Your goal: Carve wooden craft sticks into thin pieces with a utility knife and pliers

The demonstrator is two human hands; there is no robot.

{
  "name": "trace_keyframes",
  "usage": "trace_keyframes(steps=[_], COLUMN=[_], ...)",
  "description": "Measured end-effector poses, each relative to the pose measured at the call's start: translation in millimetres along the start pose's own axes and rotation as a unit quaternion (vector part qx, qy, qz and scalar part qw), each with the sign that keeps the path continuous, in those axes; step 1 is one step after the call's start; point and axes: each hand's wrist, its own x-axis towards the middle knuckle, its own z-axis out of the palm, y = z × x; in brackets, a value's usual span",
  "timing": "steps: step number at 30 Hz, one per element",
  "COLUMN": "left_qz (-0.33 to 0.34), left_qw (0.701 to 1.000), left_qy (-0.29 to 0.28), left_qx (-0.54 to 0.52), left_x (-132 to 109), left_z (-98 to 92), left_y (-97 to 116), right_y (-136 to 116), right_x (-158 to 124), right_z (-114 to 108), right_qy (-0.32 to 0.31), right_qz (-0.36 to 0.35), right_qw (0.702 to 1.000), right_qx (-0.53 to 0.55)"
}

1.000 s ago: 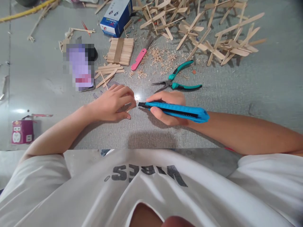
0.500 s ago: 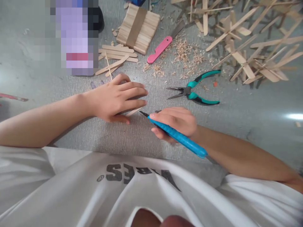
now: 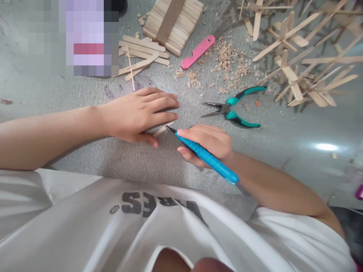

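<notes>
My left hand (image 3: 138,113) lies flat on the grey table with its fingers stretched out and the thumb apart. A thin wooden stick (image 3: 160,131) pokes out from under its fingers, between thumb and index; the rest is hidden. In my right hand (image 3: 214,138) is a blue utility knife (image 3: 210,160), with the fingers wrapped round its handle. The dark blade tip is at the stick's exposed part, close to my left fingertips; whether it touches is hard to tell. Another narrow stick (image 3: 130,70) leans across loose craft sticks (image 3: 146,49) beyond my left hand.
Green-handled needle-nose pliers (image 3: 227,108) lie spread beyond my right hand. Behind them are wood shavings (image 3: 229,62), a pink folding saw (image 3: 198,52) and a banded bundle of craft sticks (image 3: 180,28). Crossed-stick assemblies (image 3: 295,71) crowd the far right. A blurred-out purple item (image 3: 85,30) stands far left.
The knife tip has come slightly closer to the stick beside my left hand. The camera view has shifted a little; the things on the table lie as before.
</notes>
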Motion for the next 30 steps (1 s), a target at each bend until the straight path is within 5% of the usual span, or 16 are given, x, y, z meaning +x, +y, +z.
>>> trace_keyframes(steps=[30], left_qz=[-0.052], left_qw=[0.993], left_qy=[0.03], left_qx=[-0.098], left_x=[4.8], left_z=[2.0], left_y=[1.8], right_y=[1.3], right_x=[-0.5], right_z=[-0.4], right_qy=[-0.016], right_qz=[-0.023], right_qw=[1.0], right_qx=[-0.004])
